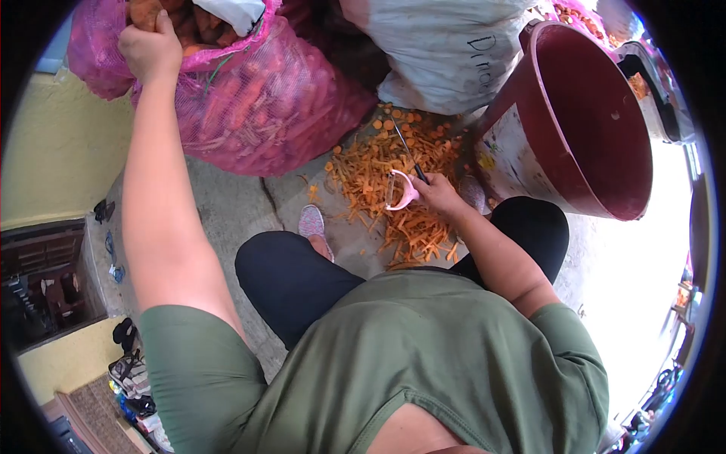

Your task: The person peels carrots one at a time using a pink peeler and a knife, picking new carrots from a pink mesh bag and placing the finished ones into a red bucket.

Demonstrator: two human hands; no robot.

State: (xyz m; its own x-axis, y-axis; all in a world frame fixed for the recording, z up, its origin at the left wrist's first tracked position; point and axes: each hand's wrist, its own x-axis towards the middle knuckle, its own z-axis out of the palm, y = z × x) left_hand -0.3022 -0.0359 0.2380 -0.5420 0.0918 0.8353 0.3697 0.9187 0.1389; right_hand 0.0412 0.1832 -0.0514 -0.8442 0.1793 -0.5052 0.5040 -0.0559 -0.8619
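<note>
My left hand [153, 51] reaches to the mouth of a pink mesh sack [265, 98] full of carrots. Its fingers are closed on a carrot [144, 13] at the top of the sack. Low over the floor, my right hand [441, 195] grips a pink Y-shaped peeler [409, 191] together with a knife [407, 147], whose dark handle and thin blade point away from me. Beneath them spreads a pile of orange carrot peelings [367, 181], with round carrot slices [387, 123] along its far side.
A large dark red bucket [507, 132] stands tilted in view to the right of the peelings. Behind is a white sack [446, 53] with black lettering. My shoe [311, 221] rests on the concrete floor [234, 197]. Shoes and bags [132, 374] lie at the lower left.
</note>
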